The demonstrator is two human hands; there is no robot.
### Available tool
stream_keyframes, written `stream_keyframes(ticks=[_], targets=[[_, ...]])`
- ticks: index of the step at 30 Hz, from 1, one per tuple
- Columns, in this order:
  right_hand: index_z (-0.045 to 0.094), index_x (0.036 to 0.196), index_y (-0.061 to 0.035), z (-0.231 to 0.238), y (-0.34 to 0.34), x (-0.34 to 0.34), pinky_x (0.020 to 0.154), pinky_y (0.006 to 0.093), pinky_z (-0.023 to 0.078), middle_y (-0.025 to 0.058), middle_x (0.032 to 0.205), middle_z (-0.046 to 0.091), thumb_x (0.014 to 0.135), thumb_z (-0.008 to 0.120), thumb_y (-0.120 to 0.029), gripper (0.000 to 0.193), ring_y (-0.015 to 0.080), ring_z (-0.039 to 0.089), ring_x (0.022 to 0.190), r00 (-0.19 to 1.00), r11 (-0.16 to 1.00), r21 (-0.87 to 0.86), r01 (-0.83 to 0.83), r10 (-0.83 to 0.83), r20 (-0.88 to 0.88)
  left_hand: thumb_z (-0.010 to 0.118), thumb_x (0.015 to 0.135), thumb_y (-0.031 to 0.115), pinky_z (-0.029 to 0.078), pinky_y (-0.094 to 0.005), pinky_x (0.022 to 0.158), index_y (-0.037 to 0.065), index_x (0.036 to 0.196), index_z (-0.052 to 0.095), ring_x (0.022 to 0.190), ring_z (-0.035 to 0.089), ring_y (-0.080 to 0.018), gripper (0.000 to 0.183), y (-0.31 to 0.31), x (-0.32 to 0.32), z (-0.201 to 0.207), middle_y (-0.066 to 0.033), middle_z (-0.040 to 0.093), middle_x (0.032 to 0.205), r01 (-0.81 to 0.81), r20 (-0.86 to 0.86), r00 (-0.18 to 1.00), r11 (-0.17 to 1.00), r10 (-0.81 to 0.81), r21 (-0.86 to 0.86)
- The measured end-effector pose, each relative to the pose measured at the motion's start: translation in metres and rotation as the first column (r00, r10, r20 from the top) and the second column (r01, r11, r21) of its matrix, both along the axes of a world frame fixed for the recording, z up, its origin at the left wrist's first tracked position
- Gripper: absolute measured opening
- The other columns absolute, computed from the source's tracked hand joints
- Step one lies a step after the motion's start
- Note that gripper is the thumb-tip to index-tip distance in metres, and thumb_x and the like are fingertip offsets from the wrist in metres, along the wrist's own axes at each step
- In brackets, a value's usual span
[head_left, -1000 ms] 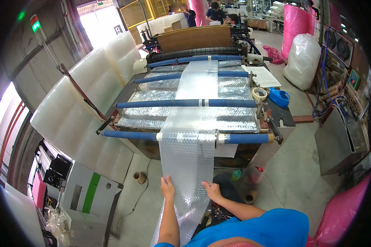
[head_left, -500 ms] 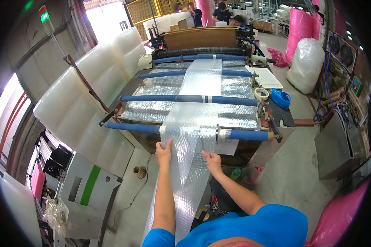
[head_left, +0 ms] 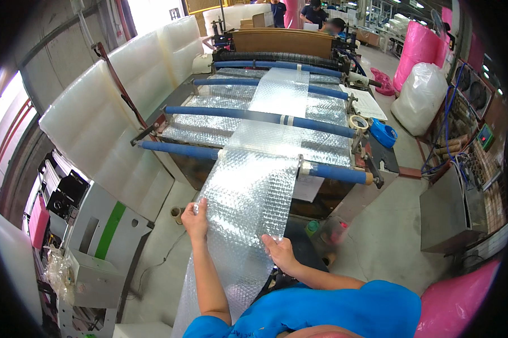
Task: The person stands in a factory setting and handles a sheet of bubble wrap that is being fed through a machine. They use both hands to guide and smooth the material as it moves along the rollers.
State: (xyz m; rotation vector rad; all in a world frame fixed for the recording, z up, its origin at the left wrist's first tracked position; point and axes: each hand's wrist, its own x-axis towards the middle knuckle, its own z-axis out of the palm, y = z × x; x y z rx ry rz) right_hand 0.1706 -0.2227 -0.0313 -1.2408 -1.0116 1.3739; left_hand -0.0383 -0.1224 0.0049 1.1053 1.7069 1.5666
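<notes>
A long strip of clear bubble wrap (head_left: 248, 186) runs over the blue rollers of a machine and slopes down toward me, past my body at the lower left. My left hand (head_left: 195, 221) pinches its left edge, thumb on top. On the opposite edge, my right hand (head_left: 280, 251) grips the film between thumb and fingers. Both hands are below the nearest blue roller (head_left: 178, 150), and the strip is stretched fairly flat between them. The fingers under the film are partly hidden.
Tape rolls (head_left: 357, 122) and a blue tape dispenser (head_left: 383, 133) rest on the machine's right side. Tall bubble wrap rolls (head_left: 107, 84) stand at left. A metal cabinet (head_left: 448, 208) is at right, near pink film (head_left: 462, 298). Co-workers (head_left: 313, 14) are at the far end.
Both hands have moved toward me and to the left, drawing the bubble wrap along. The strip, folded and narrow before, is now spread wider below the roller.
</notes>
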Motion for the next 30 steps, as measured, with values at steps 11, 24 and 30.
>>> stream_keyframes(ticks=[11,24,30], targets=[[0.059,0.072,0.0006,-0.127,0.084,0.038,0.052,0.0334,0.041,0.0119,0.053,0.053,0.08,0.051,-0.044,0.046,0.0188,0.053,0.051,0.754,0.976,0.191,0.102,-0.201,0.626,0.042,0.082,0.047,0.038,-0.0441,0.058,0.002,0.079,0.049,0.068,0.052,-0.0384,0.046,0.035,0.036,-0.115,-0.0199,0.055,0.071,-0.11,-0.404,0.915,0.972,0.017,-0.208],[0.055,0.064,-0.0004,-0.118,0.055,0.026,0.047,0.0289,0.037,0.0029,0.048,0.046,0.08,0.052,-0.044,0.047,0.011,0.044,0.047,0.859,0.988,0.126,0.091,-0.142,0.492,0.035,0.086,0.044,0.036,-0.0486,0.054,0.005,0.075,0.047,0.064,0.05,-0.0424,0.043,0.032,0.029,-0.114,-0.0213,0.053,0.064,-0.107,-0.527,0.85,0.982,0.008,-0.158],[0.053,0.062,-0.0003,-0.116,0.056,0.027,0.047,0.0286,0.036,0.003,0.048,0.045,0.081,0.052,-0.041,0.045,0.0105,0.042,0.047,0.876,0.985,0.155,0.075,-0.139,0.462,0.037,0.086,0.043,0.036,-0.0464,0.053,0.004,0.069,0.047,0.06,0.05,-0.0396,0.044,0.031,0.026,-0.114,-0.0198,0.053,0.063,-0.099,-0.51,0.859,0.992,0.046,-0.077]])
